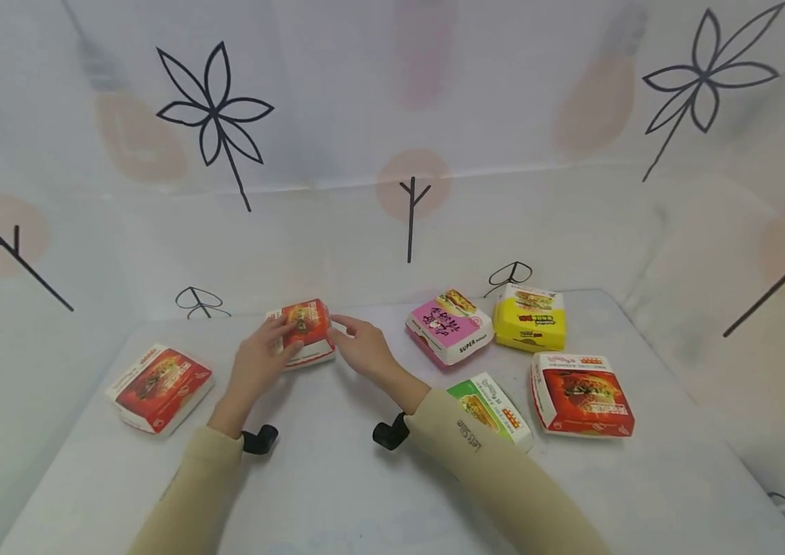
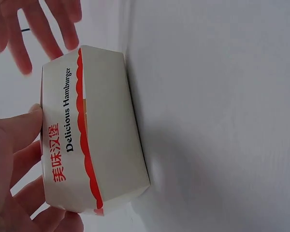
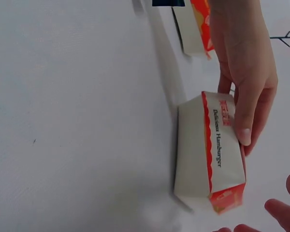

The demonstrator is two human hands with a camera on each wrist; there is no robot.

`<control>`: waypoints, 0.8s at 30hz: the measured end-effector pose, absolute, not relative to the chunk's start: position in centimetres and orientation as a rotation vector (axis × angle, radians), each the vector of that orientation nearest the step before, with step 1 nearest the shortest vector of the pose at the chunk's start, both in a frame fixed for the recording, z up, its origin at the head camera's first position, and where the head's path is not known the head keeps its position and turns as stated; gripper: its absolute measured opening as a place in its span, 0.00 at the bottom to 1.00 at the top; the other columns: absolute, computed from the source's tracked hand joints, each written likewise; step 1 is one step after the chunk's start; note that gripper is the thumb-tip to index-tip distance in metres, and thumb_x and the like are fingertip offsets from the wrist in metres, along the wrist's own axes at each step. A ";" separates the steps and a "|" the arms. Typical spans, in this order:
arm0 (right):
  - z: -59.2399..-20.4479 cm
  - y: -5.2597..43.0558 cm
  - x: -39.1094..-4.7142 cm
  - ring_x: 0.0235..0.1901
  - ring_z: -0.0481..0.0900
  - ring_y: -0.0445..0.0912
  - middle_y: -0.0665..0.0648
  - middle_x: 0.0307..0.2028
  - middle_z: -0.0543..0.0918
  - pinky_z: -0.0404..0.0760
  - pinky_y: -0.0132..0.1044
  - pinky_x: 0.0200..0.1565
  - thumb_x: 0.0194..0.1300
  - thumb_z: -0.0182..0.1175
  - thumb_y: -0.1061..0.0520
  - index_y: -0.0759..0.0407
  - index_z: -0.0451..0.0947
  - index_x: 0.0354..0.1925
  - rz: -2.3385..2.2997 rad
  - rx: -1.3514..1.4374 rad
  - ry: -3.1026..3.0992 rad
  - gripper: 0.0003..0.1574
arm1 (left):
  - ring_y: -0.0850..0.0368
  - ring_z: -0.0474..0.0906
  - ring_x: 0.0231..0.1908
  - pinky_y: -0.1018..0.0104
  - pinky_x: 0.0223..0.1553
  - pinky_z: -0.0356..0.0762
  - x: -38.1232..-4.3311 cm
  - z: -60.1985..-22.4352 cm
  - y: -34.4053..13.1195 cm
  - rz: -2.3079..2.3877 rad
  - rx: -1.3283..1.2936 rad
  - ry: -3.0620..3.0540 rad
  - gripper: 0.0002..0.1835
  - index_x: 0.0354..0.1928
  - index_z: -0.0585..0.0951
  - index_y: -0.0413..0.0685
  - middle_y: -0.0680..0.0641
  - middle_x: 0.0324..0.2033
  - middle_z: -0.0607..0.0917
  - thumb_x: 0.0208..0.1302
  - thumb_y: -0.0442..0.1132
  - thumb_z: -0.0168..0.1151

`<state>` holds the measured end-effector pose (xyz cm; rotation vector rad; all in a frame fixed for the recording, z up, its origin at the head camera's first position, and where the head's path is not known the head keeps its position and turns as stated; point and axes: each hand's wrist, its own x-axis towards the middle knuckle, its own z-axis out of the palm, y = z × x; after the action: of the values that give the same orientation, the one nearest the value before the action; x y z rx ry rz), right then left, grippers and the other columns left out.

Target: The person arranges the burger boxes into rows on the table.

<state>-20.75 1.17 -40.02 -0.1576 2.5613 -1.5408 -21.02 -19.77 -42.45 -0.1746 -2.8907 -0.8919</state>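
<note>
A red and white hamburger box [image 1: 311,327] sits on the table at its far side, left of centre. My left hand [image 1: 258,361] rests on its lid from the left. The thumb lies on the top near the front edge in the right wrist view, with the other fingers over the lid and left end. Beside the right end of the box is my right hand [image 1: 368,351], its fingers extended; a small gap separates them from the box in the left wrist view. The white front of the box [image 2: 108,121], lettered "Delicious Hamburger", faces the left wrist camera, and its lid looks down.
Another red box [image 1: 165,388] stands at the left. On the right are a pink box [image 1: 449,324], a yellow box [image 1: 530,320], a red box [image 1: 583,395] and a green box [image 1: 493,408], partly behind the right sleeve. A patterned white cloth [image 1: 323,231] backs the table.
</note>
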 end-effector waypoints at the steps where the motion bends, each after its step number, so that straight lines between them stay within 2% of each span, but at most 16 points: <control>1: -40.0 1.0 -20.8 0.65 0.71 0.54 0.62 0.65 0.74 0.74 0.55 0.60 0.75 0.53 0.43 0.44 0.72 0.69 -1.528 -0.161 2.567 0.28 | 0.40 0.56 0.73 0.37 0.69 0.54 -21.0 -42.4 -19.6 -0.888 -0.174 -2.890 0.29 0.67 0.74 0.43 0.43 0.71 0.67 0.69 0.50 0.63; 11: -41.0 -1.9 -20.7 0.68 0.67 0.52 0.58 0.66 0.74 0.70 0.51 0.64 0.74 0.54 0.51 0.57 0.70 0.69 -1.554 -0.131 2.621 0.29 | 0.39 0.60 0.71 0.38 0.67 0.58 -20.6 -42.0 -18.8 -0.795 -0.211 -2.842 0.28 0.64 0.77 0.41 0.39 0.68 0.71 0.67 0.49 0.66; 17: -42.1 -3.5 -20.2 0.66 0.70 0.52 0.58 0.65 0.75 0.70 0.49 0.64 0.74 0.54 0.52 0.56 0.73 0.67 -1.715 0.011 2.693 0.26 | 0.38 0.63 0.69 0.39 0.67 0.59 -20.5 -41.7 -18.7 -0.815 -0.250 -2.801 0.25 0.62 0.79 0.41 0.38 0.67 0.73 0.68 0.47 0.66; 21: -42.9 -3.6 -19.9 0.66 0.70 0.51 0.56 0.64 0.76 0.70 0.48 0.65 0.75 0.55 0.52 0.55 0.74 0.66 -1.819 0.106 2.685 0.25 | 0.38 0.65 0.68 0.38 0.66 0.60 -20.5 -41.8 -18.7 -0.909 -0.251 -2.752 0.19 0.61 0.80 0.42 0.40 0.65 0.75 0.72 0.40 0.60; 24: -43.2 -3.4 -19.8 0.66 0.71 0.51 0.57 0.63 0.77 0.70 0.47 0.65 0.75 0.56 0.52 0.55 0.75 0.65 -1.850 0.114 2.689 0.24 | 0.37 0.66 0.67 0.39 0.64 0.65 -20.7 -42.0 -19.2 -0.993 -0.263 -2.695 0.17 0.60 0.81 0.41 0.39 0.65 0.75 0.71 0.36 0.60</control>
<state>-19.76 -3.40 -43.24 0.1143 2.6893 -1.8499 -20.72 -19.16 -41.96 -0.2626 -2.6950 -0.9933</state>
